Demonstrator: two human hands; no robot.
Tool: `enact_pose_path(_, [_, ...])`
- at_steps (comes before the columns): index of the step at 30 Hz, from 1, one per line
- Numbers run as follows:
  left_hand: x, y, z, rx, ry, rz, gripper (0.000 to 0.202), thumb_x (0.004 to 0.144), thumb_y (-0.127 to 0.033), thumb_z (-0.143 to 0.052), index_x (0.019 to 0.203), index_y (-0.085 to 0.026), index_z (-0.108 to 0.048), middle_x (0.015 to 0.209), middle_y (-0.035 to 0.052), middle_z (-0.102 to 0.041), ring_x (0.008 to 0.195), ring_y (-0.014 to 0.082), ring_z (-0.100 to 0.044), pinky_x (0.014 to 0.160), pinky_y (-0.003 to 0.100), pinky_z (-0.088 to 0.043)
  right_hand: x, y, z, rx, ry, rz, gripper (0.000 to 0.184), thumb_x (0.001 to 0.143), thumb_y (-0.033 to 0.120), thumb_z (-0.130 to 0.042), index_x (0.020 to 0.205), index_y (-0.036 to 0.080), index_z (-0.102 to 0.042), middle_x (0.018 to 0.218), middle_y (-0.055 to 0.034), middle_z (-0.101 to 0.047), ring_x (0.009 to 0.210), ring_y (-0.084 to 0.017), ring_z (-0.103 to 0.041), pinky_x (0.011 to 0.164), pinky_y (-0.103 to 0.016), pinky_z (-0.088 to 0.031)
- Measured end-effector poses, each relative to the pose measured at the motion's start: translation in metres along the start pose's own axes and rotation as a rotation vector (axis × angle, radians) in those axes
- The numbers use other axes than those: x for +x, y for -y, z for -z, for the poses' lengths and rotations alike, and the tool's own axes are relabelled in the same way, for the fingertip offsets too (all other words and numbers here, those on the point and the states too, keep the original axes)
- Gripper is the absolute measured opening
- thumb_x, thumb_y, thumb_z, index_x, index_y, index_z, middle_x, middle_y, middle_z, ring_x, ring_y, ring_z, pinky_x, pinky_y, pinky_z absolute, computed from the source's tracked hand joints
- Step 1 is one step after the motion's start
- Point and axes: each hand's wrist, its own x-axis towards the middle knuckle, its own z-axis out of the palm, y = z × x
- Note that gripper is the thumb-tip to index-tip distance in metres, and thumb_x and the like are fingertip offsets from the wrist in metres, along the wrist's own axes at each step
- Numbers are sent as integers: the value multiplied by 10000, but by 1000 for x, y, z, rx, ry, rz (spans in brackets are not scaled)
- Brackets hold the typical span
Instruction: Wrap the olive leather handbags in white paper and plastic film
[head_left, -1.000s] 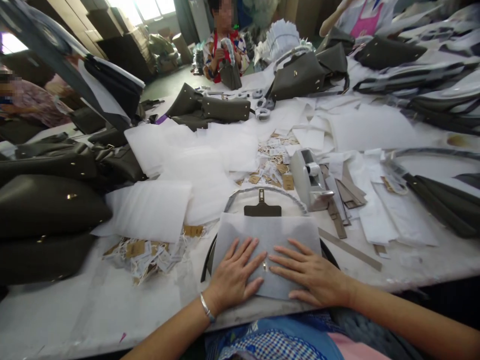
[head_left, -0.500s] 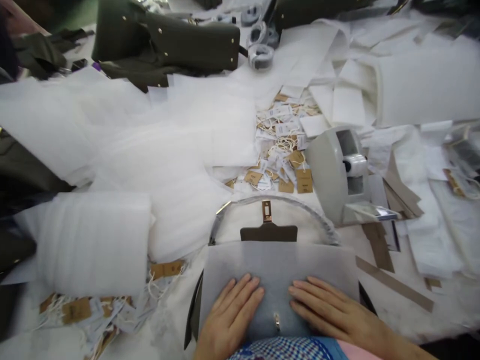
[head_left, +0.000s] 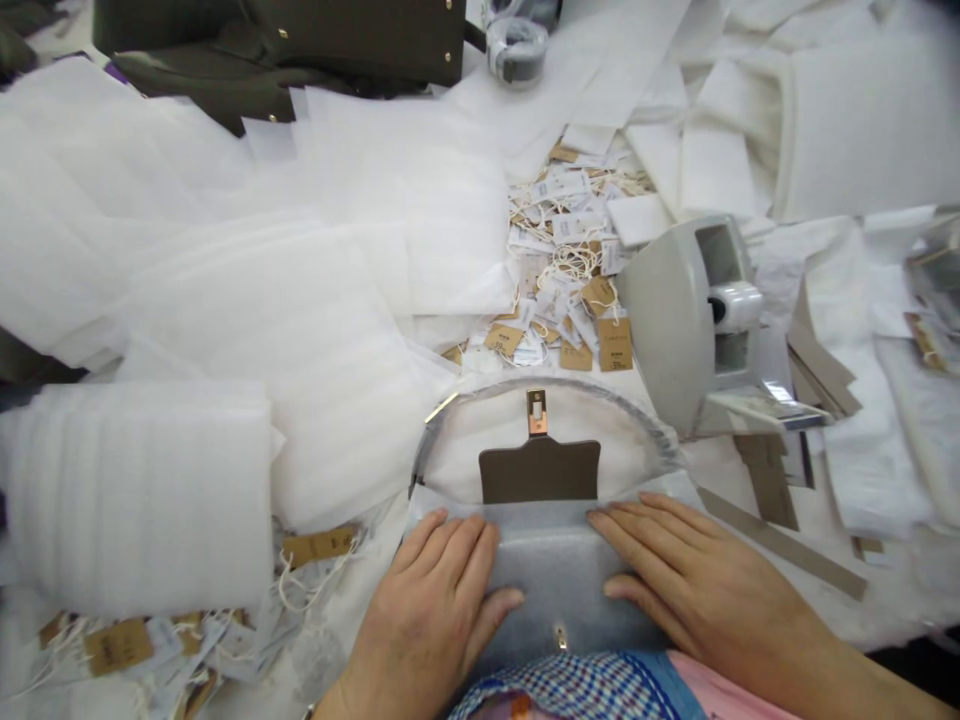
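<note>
A dark handbag lies flat at the table's near edge under a sheet of thin white foam wrap (head_left: 559, 575). Its brown closure flap (head_left: 540, 468) with a gold clasp (head_left: 536, 412) sticks out above the sheet, inside the arc of the wrapped handle (head_left: 637, 410). My left hand (head_left: 435, 615) rests palm down on the left part of the sheet, fingers stretched flat. On the right part my right hand (head_left: 697, 580) lies the same way, fingers spread. A small metal lock piece (head_left: 559, 636) shows between the hands.
A grey tape dispenser (head_left: 694, 320) stands right of the bag. Paper hang tags (head_left: 570, 290) lie scattered behind it. Stacks of white foam sheets (head_left: 247, 320) fill the left. Dark bags (head_left: 300, 40) and tape rolls (head_left: 514, 45) sit at the far edge. Grey strips (head_left: 780, 540) lie to the right.
The view has tilted down and moved closer to the table. Both hands have slid up and apart on the foam sheet towards its top edge; the sheet's top now sits lower, baring more flap.
</note>
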Motion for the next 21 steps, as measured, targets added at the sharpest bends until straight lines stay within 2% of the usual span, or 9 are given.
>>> enact_pose_path(2, [2, -2, 8, -49, 47, 8, 372, 983, -468, -488, 1097, -141, -624, 1014, 72, -684, 913, 249, -606, 888, 435, -452, 2, 3, 7, 41, 21, -16, 386, 1063, 374, -352, 1144, 130, -640, 1014, -97, -713, 919, -243, -639, 876, -414, -446])
enact_pose_path(5, [7, -4, 16, -95, 146, 11, 255, 960, -432, -538, 962, -183, -595, 851, 39, -621, 764, 249, -549, 713, 424, -446, 7, 3, 13, 118, 90, -57, 362, 1050, 411, -374, 1030, 169, -643, 869, -68, -674, 787, -230, -603, 747, -380, -418])
enact_pose_path(8, [10, -2, 16, -91, 214, 29, 210, 956, -400, -542, 866, -211, -543, 788, 24, -569, 730, 252, -515, 693, 425, -427, 11, -4, 9, 153, 158, -64, 382, 1044, 449, -371, 907, 194, -621, 790, -45, -630, 715, -217, -565, 692, -359, -380])
enact_pose_path(12, [12, 0, 11, -28, 231, 42, 235, 979, -403, -499, 830, -221, -505, 767, 26, -557, 720, 257, -512, 695, 422, -411, 14, -12, 4, 109, 149, -21, 433, 1063, 441, -287, 932, 182, -608, 801, -57, -639, 724, -222, -578, 703, -359, -373])
enact_pose_path(16, [14, -2, 9, -4, 242, 29, 258, 1001, -410, -444, 815, -236, -485, 718, 9, -561, 666, 243, -524, 652, 401, -391, 15, -12, 2, 115, 150, -14, 377, 1064, 409, -324, 873, 205, -576, 689, -12, -604, 624, -203, -572, 625, -339, -347])
enact_pose_path(21, [19, 2, -7, 60, 244, 76, 264, 974, -470, -490, 842, -242, -514, 668, -3, -587, 612, 231, -558, 595, 375, -402, 17, -13, -13, 49, 165, -30, 423, 1057, 442, -312, 762, 243, -540, 608, -6, -581, 565, -221, -569, 577, -357, -313])
